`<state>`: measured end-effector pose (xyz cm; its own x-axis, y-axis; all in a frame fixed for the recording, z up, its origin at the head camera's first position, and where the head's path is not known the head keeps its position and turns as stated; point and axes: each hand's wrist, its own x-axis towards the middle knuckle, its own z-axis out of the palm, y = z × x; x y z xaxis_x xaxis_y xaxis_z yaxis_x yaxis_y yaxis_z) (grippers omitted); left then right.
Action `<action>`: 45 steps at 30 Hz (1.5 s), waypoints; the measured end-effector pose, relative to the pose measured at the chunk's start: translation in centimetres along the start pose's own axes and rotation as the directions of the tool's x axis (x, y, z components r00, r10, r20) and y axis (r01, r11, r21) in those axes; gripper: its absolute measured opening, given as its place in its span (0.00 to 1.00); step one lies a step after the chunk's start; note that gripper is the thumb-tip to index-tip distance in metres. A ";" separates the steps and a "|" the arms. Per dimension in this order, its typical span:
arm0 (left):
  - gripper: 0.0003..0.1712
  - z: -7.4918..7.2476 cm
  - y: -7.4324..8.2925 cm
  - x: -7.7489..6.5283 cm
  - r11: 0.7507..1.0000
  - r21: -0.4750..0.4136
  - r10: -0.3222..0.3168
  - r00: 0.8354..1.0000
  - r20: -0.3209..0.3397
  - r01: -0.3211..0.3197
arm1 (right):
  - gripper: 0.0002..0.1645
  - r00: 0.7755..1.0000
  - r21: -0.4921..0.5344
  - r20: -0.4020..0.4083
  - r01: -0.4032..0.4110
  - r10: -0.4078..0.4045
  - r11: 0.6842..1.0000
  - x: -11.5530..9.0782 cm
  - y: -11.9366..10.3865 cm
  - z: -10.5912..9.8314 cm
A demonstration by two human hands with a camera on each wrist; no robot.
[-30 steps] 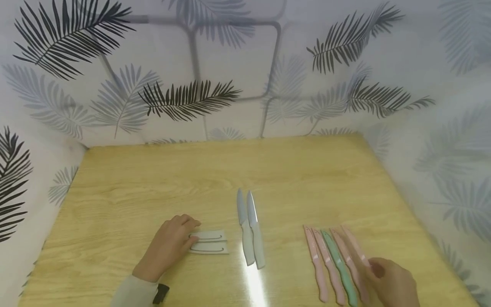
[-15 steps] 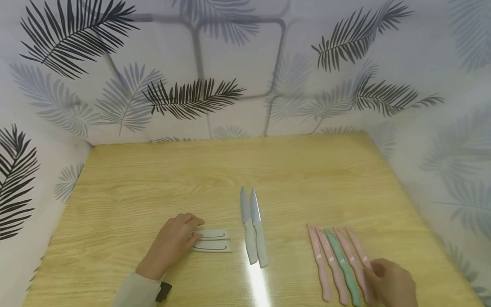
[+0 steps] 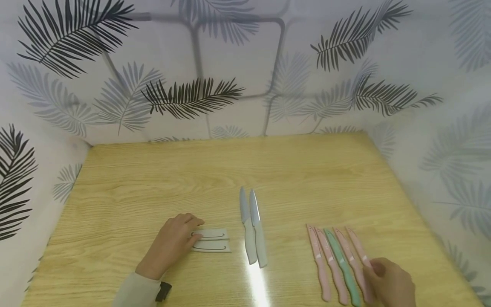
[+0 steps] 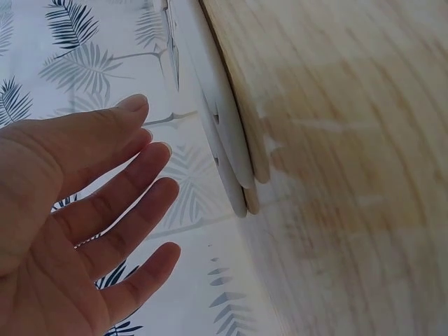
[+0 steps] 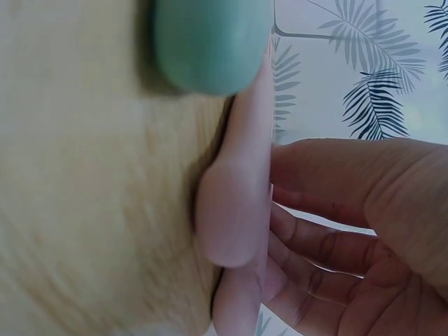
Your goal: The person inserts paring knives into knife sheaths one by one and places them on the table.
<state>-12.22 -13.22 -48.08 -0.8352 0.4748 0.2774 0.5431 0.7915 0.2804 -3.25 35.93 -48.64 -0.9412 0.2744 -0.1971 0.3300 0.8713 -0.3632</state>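
Pinching the outermost pink knife (image 3: 356, 245) by its handle, the right hand (image 3: 393, 281) has its thumb and fingers narrow about it; it comes in from the three-o'clock end of the row, presumably so that the other pink knives (image 3: 321, 275) and the green knife (image 3: 341, 260) need not be disturbed. All five lie side by side with tips towards eleven o'clock; handles turned to the person are probably so set to be easy to take, and colour running over the blades suggests that these are covered.

Two white-handled knives (image 3: 261, 243) lie around ten o'clock from that row, bare metal pointing to twelve; with edges exposed, tips facing away seems the safer way to lay them on the desk (image 3: 184, 170). Between eight and nine o'clock from them are two white sheaths (image 3: 210, 246), touching lengthwise, apparently paired to match the two bare blades; at their nine-o'clock end is the left hand (image 3: 172, 243), its fingers loosely spread and holding nothing, perhaps just marking its place beside them.
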 end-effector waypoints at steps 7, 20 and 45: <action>0.17 -0.1 0.1 0.0 1.000 0.003 0.003 1.000 -0.006 -0.003 | 0.27 1.000 0.001 0.001 0.001 -0.001 1.000 0.0 0.1 0.0; 0.19 0.2 0.2 -0.2 1.000 0.027 -0.011 0.999 0.042 0.010 | 0.28 0.999 0.013 0.019 -0.026 0.026 1.000 -0.2 -0.6 -0.3; 0.17 1.0 -0.1 0.9 0.995 0.083 0.038 0.990 0.133 -0.049 | 0.13 0.881 0.068 -0.416 0.277 -0.225 0.959 -2.0 -5.5 0.7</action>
<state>-13.08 -12.49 -48.82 -0.8184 0.5509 0.1635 0.5741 0.7967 0.1889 -3.14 30.26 -46.91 -0.9337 0.2151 0.2863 0.0610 0.8833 -0.4648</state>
